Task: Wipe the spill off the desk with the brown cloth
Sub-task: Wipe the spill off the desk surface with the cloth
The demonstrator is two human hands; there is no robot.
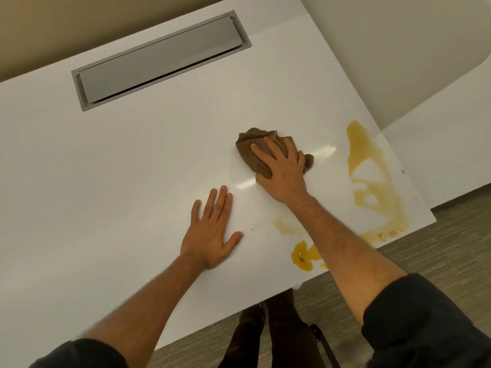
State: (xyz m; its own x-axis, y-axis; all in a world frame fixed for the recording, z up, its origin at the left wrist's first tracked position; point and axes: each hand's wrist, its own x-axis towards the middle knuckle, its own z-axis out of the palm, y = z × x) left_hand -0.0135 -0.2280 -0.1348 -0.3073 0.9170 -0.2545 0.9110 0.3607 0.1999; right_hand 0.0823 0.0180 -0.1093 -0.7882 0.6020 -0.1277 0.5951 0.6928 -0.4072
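A crumpled brown cloth (255, 144) lies on the white desk (132, 160), pressed flat under my right hand (283, 171), whose fingers spread over it and grip it. A yellow-orange spill (372, 179) streaks the desk's right side, to the right of the cloth and apart from it. A smaller puddle of the same spill (303, 254) sits near the front edge, partly under my right forearm, with a faint smear (285, 227) above it. My left hand (212, 229) rests palm-down on the desk with its fingers apart, holding nothing.
A grey cable-access flap (159, 59) is set into the desk at the back. The desk's front edge runs diagonally, with grey floor (438, 248) and my legs (265, 338) below it. A second white surface (438, 155) adjoins at the right.
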